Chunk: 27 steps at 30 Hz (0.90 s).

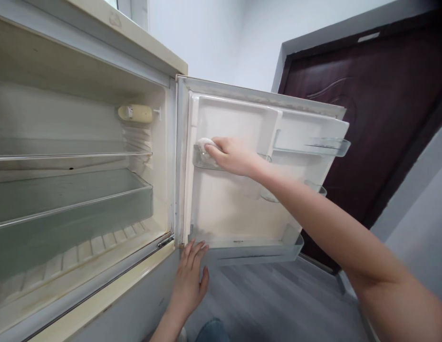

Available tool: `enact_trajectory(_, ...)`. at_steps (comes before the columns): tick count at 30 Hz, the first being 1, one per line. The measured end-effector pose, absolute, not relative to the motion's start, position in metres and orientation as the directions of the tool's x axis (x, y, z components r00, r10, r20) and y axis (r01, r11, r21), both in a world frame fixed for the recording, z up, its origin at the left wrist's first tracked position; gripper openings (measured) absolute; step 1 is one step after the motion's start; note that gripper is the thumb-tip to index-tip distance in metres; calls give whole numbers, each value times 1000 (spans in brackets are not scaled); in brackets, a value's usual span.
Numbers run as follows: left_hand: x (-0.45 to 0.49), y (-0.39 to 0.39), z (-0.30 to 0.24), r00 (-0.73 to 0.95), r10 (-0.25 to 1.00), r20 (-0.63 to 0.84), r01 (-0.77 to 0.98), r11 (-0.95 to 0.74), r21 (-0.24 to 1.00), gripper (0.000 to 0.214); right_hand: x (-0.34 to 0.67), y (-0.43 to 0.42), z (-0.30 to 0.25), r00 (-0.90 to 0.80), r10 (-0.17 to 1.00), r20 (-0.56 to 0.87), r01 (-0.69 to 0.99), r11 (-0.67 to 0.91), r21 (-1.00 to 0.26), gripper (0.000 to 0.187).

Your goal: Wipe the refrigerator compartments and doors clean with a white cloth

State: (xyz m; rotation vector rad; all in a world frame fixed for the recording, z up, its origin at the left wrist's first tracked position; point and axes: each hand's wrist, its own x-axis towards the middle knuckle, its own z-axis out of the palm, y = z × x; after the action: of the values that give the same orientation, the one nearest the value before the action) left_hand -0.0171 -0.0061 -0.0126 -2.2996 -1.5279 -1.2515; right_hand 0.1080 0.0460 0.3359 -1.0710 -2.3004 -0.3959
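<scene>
A small fridge stands open, its door (242, 209) swung out to the right. My right hand (232, 154) is closed on a whitish cloth (206, 144) and presses it against the clear middle door shelf (201, 161) near the hinge side. My left hand (190, 278) rests flat, fingers stretched out, against the fridge's lower front edge just below the door's bottom corner. It holds nothing.
Inside the fridge are glass shelves (71, 154), a clear drawer (74, 213) and a yellowish lamp housing (135, 113). The door has a clear upper right shelf (313, 145) and a bottom shelf (256, 254). A dark brown room door (378, 118) stands behind. The floor (278, 304) is grey.
</scene>
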Motion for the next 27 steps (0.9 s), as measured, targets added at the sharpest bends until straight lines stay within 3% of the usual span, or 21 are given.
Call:
enact_trajectory(8,-16,-6,-13,149,714,684,799,-494,342,50,187,50,326,-377,632,677,875,482,38,44)
enact_trajectory(14,-10,-6,-13,108,715,691,790,-484,377,47,154,48,307,-253,565,785,946,313,80,46)
enact_trajectory(18,-10,-7,-12,111,709,696,799,-480,361,47,103,42,294,-324,439,838,924,339,179,48)
enact_trajectory(21,-13,-8,-11,124,714,690,813,-471,341,47,74,46,286,-408,279,869,875,392,285,49)
enact_trajectory(24,-17,-8,-11,140,721,679,822,-467,326,47,67,56,281,-458,93,884,823,420,382,45)
enact_trajectory(27,-20,-7,-12,146,722,677,828,-463,316,47,85,62,275,-522,16,853,773,431,465,40)
